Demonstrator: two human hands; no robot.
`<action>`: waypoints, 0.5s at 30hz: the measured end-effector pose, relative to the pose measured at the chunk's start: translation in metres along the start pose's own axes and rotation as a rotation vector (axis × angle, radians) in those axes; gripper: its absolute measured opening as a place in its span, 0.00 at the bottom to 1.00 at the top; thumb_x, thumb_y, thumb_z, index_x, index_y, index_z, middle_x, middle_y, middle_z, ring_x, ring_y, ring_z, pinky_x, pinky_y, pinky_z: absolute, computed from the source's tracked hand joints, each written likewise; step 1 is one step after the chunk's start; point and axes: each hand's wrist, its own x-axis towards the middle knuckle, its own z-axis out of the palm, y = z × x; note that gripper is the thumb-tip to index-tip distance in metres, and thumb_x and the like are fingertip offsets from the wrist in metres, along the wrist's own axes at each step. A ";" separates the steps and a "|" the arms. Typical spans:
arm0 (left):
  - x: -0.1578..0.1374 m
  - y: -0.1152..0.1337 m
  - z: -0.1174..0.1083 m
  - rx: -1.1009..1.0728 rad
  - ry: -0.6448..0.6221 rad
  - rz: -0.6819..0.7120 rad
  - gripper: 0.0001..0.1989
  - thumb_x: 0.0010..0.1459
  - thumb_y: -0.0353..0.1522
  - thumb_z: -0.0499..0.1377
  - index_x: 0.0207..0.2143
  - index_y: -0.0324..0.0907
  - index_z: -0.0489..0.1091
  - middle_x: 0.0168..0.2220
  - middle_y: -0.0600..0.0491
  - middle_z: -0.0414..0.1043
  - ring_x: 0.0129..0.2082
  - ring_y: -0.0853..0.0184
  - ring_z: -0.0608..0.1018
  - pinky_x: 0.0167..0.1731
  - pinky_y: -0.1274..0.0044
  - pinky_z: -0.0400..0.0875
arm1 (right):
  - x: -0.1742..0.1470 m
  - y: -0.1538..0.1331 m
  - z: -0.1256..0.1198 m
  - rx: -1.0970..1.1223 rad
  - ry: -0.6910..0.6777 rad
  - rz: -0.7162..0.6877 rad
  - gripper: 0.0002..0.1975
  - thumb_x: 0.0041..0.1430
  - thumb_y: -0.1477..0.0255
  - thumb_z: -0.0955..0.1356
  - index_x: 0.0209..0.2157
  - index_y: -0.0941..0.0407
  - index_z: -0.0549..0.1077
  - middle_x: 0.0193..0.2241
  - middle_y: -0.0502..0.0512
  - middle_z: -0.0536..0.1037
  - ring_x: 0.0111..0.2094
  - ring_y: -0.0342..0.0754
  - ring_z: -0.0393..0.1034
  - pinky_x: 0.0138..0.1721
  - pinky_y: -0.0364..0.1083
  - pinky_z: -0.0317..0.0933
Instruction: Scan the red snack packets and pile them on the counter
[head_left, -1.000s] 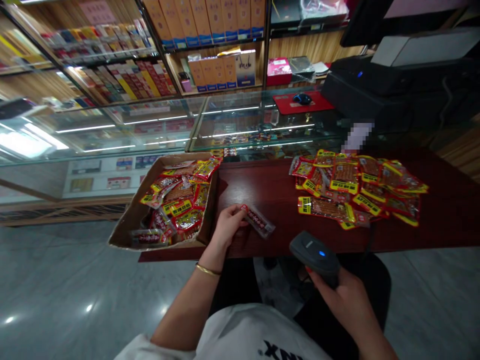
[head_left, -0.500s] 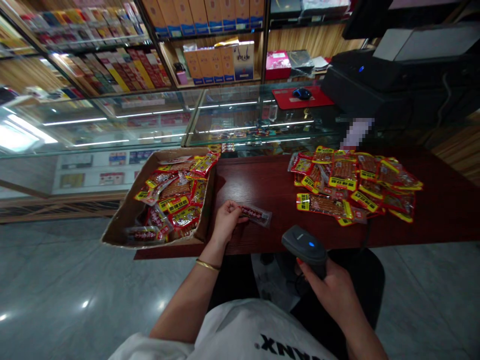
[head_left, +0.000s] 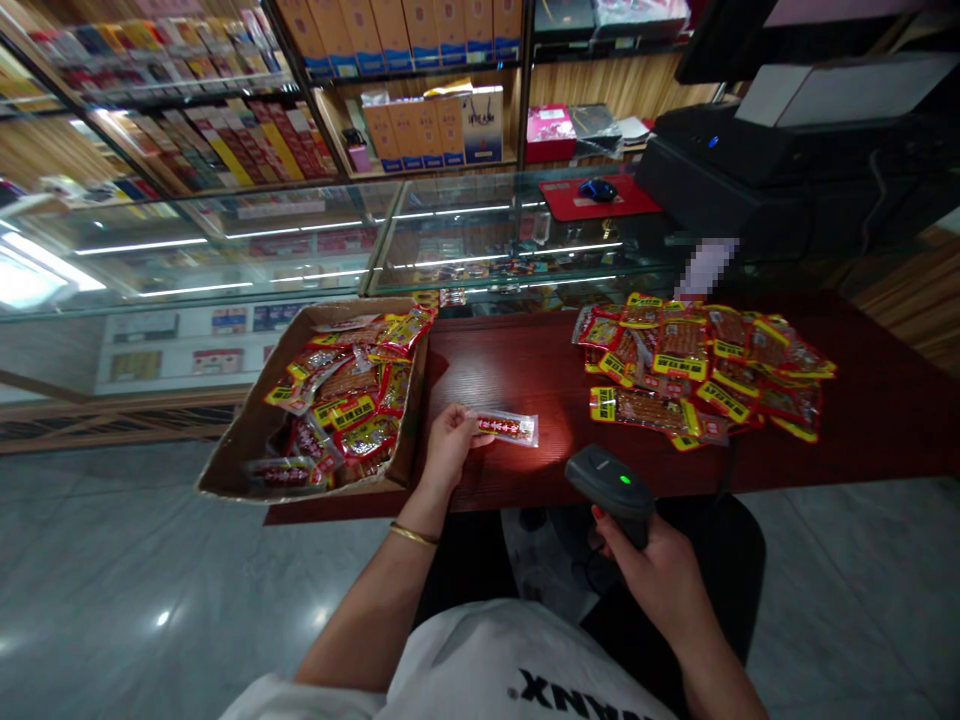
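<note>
the left hand pinches one end of a packet on or just above the table; the right hand grips a scanner by its handle. the packet seems light, pliable and slick, best held by its end; the scanner, stiffer.

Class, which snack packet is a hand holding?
The slim red packet in the left hand; those in the box and the pile lie unheld.
</note>
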 end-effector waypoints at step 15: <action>0.014 0.010 0.050 -0.177 -0.063 -0.104 0.15 0.50 0.30 0.67 0.42 0.37 0.73 0.38 0.49 0.78 0.35 0.67 0.81 0.38 0.74 0.80 | -0.001 0.005 -0.009 0.059 0.083 -0.051 0.19 0.61 0.54 0.68 0.38 0.56 0.80 0.29 0.58 0.85 0.31 0.57 0.82 0.32 0.46 0.72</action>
